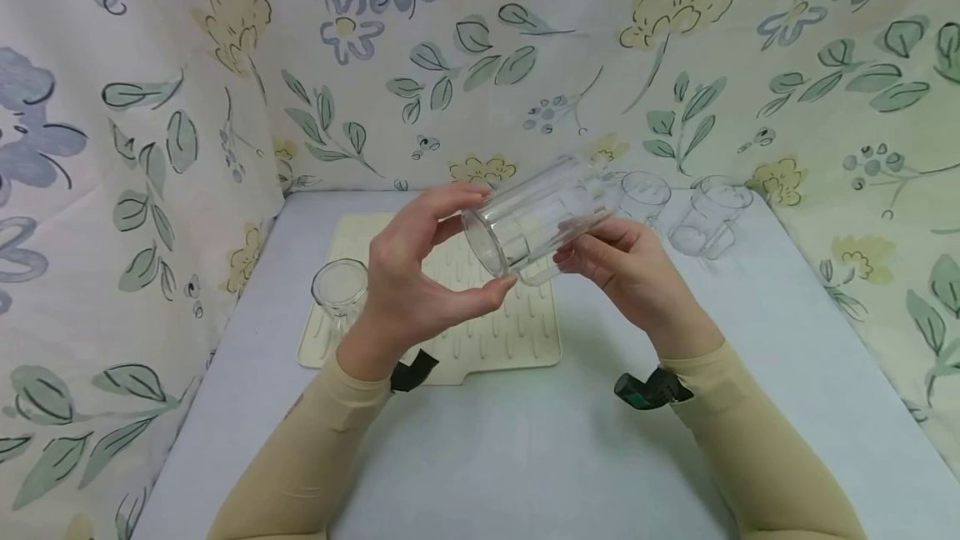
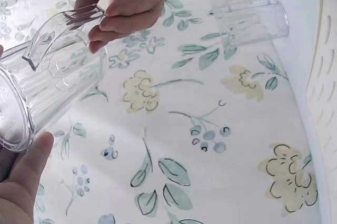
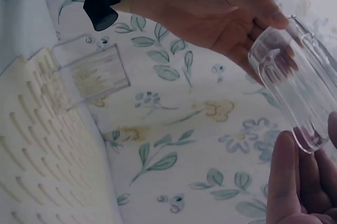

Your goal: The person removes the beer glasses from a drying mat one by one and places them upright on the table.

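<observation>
A clear mug [image 1: 536, 215] with ribbed sides is held tilted in the air between both hands. My left hand [image 1: 420, 273] grips its near end, with the thumb below and the fingers above. At the handle, my right hand [image 1: 633, 277] pinches with thumb and fingers. The handle [image 2: 68, 21] shows clearly in the left wrist view, between the right hand's fingers. Beneath the held mug lies a cream ridged drying mat [image 1: 517, 340]. Another clear mug [image 1: 340, 286] stands on the mat's left side, partly hidden by the left hand.
Two more clear mugs stand at the table's back right: one mug [image 1: 645, 190] partly behind the right hand, the other mug [image 1: 708, 219] farther right. The white table [image 1: 525, 457] meets a floral curtain [image 1: 480, 107] at the back and sides.
</observation>
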{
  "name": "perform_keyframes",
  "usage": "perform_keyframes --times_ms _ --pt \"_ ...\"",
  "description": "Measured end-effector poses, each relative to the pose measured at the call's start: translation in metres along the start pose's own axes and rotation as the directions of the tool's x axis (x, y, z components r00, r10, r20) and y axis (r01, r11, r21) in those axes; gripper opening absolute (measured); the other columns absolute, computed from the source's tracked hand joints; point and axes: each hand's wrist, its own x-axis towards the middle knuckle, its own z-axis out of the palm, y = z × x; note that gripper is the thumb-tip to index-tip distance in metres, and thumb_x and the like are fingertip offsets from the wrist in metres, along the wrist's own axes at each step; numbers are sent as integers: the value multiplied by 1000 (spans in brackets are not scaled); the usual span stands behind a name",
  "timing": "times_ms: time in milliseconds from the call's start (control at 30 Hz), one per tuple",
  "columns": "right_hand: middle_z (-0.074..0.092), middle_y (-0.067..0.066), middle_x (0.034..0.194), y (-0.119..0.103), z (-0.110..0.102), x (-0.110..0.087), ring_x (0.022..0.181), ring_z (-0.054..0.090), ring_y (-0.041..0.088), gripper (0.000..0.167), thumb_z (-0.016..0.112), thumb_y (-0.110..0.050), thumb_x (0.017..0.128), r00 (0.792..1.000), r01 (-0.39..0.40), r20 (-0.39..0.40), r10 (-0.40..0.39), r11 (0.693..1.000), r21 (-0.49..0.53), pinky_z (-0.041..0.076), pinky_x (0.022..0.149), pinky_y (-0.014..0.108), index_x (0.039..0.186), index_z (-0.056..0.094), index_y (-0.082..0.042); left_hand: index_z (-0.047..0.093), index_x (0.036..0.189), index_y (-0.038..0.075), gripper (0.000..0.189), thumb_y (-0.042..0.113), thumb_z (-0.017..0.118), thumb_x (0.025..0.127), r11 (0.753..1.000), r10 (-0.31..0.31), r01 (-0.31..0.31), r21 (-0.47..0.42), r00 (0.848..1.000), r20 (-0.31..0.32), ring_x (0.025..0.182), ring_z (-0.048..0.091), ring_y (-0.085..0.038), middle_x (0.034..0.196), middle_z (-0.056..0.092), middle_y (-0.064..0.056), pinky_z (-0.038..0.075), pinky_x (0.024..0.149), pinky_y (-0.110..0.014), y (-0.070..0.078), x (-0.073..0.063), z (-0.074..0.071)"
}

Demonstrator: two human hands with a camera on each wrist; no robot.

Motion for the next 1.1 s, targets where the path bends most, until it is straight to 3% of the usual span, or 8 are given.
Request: perform_keyframes --times_ms 200,533,900,1100 --pt "79 2 106 -1 1 -1 98 77 16 35 54 9 110 1000 -6 -10 6 1000 -10 68 90 29 114 84 -9 64 138 -7 77 7 101 72 999 -34 34 -30 999 16 133 70 -31 142 70 -20 64 109 -39 2 -1 1" --pt "78 -1 108 -3 3 -4 96 77 15 40 54 12 109 997 10 -72 -10 1000 5 67 85 27 107 86 -12 59 145 -7 81 3 99 76 993 -86 92 -76 993 77 139 65 -29 149 63 -19 61 115 -41 3 0 0" --pt "77 0 108 -14 2 -8 96 77 15 35 57 10 109 992 23 -119 -27 999 -40 67 86 29 108 85 -11 58 151 -6 87 9 100 76 997 -64 69 -37 992 113 140 63 -29 150 64 -18 55 122 -42 3 3 -5" --pt "78 1 104 -20 -1 -9 94 78 15 36 57 12 108 986 35 -161 -42 999 -42 67 83 28 103 85 -10 59 148 -11 81 13 96 80 1000 -15 15 1 997 79 142 63 -32 148 65 -22 54 125 -45 2 6 -16"
